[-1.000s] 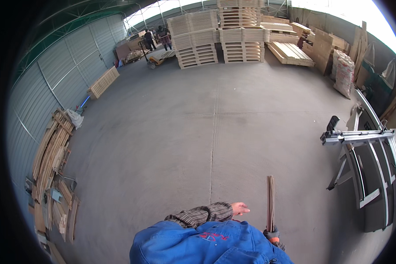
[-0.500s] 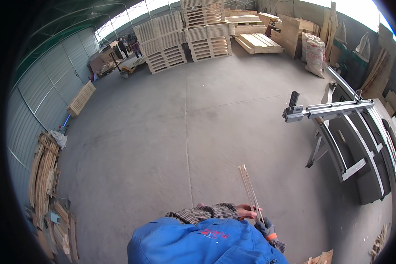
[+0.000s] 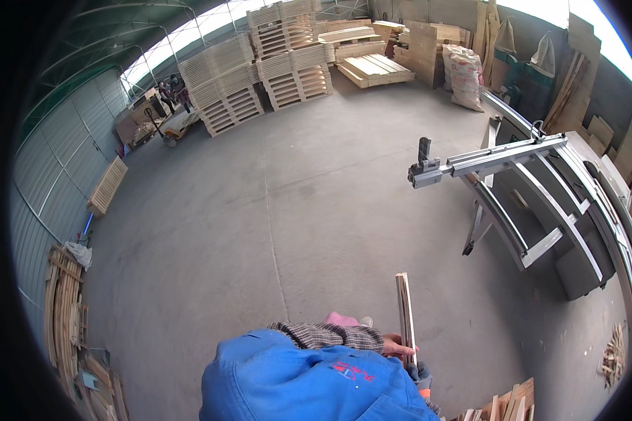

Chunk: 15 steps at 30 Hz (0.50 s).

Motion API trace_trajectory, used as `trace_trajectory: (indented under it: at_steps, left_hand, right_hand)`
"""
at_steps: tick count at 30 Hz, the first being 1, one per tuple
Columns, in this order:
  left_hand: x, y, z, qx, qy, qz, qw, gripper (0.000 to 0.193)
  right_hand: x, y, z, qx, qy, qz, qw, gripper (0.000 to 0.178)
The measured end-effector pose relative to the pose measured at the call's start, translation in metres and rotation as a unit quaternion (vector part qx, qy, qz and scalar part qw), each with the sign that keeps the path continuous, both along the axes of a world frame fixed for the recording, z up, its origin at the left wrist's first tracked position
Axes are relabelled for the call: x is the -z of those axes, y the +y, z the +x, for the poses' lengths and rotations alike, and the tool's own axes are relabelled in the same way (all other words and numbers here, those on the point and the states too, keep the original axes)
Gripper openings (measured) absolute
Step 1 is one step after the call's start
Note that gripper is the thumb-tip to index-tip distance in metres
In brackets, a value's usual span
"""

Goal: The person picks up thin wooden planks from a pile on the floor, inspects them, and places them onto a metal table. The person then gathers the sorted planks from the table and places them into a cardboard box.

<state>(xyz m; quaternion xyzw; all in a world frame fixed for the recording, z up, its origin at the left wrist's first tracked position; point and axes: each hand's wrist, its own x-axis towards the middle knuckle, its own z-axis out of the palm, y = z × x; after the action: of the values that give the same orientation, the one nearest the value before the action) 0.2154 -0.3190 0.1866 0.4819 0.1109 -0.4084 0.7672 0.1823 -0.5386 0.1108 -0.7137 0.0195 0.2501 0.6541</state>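
Several thin pale wooden strips (image 3: 406, 309) stand close together in front of my body, pointing up and away over the floor. My left hand (image 3: 396, 346) is bare, its fingers closed around the lower part of the strips. Just below it, my right hand (image 3: 419, 377) wears a dark grey glove with an orange cuff and grips the lower end. Part of the right hand is hidden by my blue garment (image 3: 295, 379). Past my left sleeve shows a pink shoe or garment edge (image 3: 340, 320).
Cut wood pieces (image 3: 502, 407) stand at lower right, near a pile of sticks (image 3: 613, 356). A metal machine with a long rail (image 3: 505, 156) juts in from the right. Stacked pallets (image 3: 221, 91) rise at the back; planks (image 3: 64, 302) lie left. Two people (image 3: 172, 93) stand far off.
The strips were fanned slightly apart and leaning left; now they are together and more upright. My hands have come closer to my body. The view has turned right.
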Motion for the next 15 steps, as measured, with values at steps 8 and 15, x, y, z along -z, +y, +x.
trace_trajectory:
  at_steps: [8, 15]
  left_hand:
    - [0.007, 0.015, 0.016, -0.021, 0.018, -0.017, 0.999, 0.043]
    - [0.073, 0.058, 0.02, -0.128, 0.058, 0.0, 0.99, 0.043]
  right_hand:
    - [-0.003, 0.007, 0.018, -0.032, 0.044, 0.009, 0.998, 0.032]
    - [-0.034, 0.032, 0.048, -0.131, 0.042, -0.074, 0.988, 0.036]
